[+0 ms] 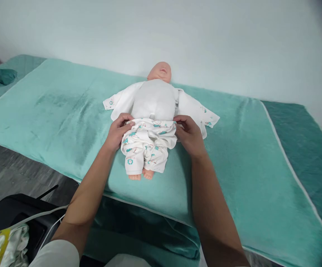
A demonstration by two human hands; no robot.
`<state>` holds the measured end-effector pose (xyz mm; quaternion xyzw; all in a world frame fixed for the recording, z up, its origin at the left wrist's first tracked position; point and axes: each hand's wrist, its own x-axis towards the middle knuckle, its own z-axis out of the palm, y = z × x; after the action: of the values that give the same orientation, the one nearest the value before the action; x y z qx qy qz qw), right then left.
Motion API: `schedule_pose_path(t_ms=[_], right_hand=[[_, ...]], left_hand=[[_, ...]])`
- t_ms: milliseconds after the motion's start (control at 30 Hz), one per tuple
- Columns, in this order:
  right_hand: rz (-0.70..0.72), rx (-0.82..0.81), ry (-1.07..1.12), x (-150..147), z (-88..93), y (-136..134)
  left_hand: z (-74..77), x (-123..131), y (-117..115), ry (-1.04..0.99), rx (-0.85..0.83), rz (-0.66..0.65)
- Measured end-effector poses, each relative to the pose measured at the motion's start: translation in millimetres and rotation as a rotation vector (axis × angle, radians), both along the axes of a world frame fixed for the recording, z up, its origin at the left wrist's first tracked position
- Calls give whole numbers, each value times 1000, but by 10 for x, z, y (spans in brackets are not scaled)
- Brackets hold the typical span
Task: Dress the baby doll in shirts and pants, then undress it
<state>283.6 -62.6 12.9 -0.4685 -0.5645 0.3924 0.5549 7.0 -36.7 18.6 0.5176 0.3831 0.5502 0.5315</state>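
Left hand [119,130]: fingers pinching trousers [146,140] waist, nine o'clock; right hand [190,134]: likewise, three o'clock. Doll [153,99] lying, head toward twelve.

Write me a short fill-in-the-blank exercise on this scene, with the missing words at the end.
The baby doll lies on its ____ on the green bed cover.
The doll's ____ end is nearest the wall.
The left hand and right hand touch the printed pants at their top edge, the ____.
The pants' figures are printed on ____ fabric.

Missing words: back; head; waistband; white.
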Motion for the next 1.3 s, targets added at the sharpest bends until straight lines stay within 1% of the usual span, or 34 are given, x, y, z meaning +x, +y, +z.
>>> schedule_pose_path(t_ms=[100,233,300,433,533,633,700,733,800,867,900,967,1033,1100,1300], right_hand=[[74,51,-55,34,-47,28],[55,164,-110,52,-82,67],[63,167,-97,47,-69,83],[54,116,-71,12,5,108],[46,-10,17,-28,42,145],[50,-177,195,-75,23,218],[13,-218,256,-105,-8,269],[-23,-216,247,-118,-21,285],[-103,-166,160,-138,-32,284],[-155,-68,42,-147,-12,232],[-153,-14,-5,-147,9,190],[-94,52,-72,-142,57,96],[-25,74,-128,-132,97,14],[0,97,-194,-123,117,-37],[-84,311,-497,-130,144,-101]], left_hand=[[-42,-34,27,61,66,13],[-91,-61,35,91,84,19],[-105,-51,39,82,95,36],[-94,18,127,32,94,105],[-86,82,296,9,73,177],[-102,128,464,21,12,219],[-112,147,511,21,-16,220],[-113,153,509,14,-10,216],[-105,157,464,-3,16,198],[-90,151,395,-8,27,169],[-82,144,364,-3,33,152],[-75,129,323,18,71,129],[-78,115,312,32,121,112],[-86,108,316,36,135,104],[-104,95,321,73,155,121]])
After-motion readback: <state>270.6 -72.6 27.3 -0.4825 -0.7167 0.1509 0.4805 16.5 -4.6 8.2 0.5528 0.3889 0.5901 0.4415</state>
